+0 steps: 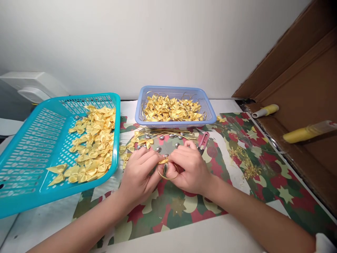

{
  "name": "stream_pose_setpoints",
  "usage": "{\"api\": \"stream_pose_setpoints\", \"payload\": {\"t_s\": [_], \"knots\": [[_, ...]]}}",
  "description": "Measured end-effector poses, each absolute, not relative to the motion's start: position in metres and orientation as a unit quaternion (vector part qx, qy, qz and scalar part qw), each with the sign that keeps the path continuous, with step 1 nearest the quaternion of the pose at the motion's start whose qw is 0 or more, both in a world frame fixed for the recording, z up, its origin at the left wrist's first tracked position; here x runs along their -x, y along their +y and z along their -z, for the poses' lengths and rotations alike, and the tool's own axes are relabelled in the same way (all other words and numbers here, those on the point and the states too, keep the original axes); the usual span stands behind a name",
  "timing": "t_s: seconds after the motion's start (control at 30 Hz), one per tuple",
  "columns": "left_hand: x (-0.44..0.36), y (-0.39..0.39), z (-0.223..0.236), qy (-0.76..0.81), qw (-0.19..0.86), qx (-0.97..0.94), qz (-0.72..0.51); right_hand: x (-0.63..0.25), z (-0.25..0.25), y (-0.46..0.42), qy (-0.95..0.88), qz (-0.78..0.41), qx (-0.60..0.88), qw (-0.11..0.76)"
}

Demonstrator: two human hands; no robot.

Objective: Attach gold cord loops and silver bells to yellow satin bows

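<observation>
Close together over the patterned sheet, both my hands pinch a small yellow ribbon bow (163,161). My left hand (140,172) grips its left side, fingers closed. On the other side my right hand (188,168) pinches the bow and a gold cord (168,178), which hangs below in a loop. A silver bell (166,156) shows just behind the bow; whether it is attached I cannot tell. Several silver bells (158,149), loose yellow bows (147,143) and straight gold cords (168,132) lie just beyond my hands. Pink-handled snips (203,140) rest behind my right hand.
A teal basket (117,140) with many yellow bows stands at the left. Behind my hands a blue basket (175,124) holds bows with gold cords. Gold clippings (249,165) lie on the right. Cardboard (302,70) and yellow-wrapped tubes (302,134) border the right side.
</observation>
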State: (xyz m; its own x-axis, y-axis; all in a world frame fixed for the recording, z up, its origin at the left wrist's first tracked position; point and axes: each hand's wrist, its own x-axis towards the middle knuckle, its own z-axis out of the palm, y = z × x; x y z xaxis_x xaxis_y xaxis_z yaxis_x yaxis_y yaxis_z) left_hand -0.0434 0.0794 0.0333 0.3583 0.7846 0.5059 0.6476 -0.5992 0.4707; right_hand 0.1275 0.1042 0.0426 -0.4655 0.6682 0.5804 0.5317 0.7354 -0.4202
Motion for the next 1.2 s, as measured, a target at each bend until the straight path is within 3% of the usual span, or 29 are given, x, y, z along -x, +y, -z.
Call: {"api": "stream_pose_setpoints", "payload": {"t_s": [0.47,0.9,1.2], "knots": [[0.0389,0.0752,-0.0404,0.481,0.253,-0.743,-0.392,-0.1297,-0.0449,0.1017,-0.819,-0.212,0.376,0.378],[0.0397,0.0764,-0.0391,0.488,0.252,-0.751,-0.367,-0.1297,-0.0424,0.102,-0.839,-0.162,0.385,0.348],[0.0372,0.0733,-0.0364,0.503,0.32,-0.7,-0.393,-0.1295,-0.0451,0.1025,-0.776,-0.311,0.383,0.393]]}}
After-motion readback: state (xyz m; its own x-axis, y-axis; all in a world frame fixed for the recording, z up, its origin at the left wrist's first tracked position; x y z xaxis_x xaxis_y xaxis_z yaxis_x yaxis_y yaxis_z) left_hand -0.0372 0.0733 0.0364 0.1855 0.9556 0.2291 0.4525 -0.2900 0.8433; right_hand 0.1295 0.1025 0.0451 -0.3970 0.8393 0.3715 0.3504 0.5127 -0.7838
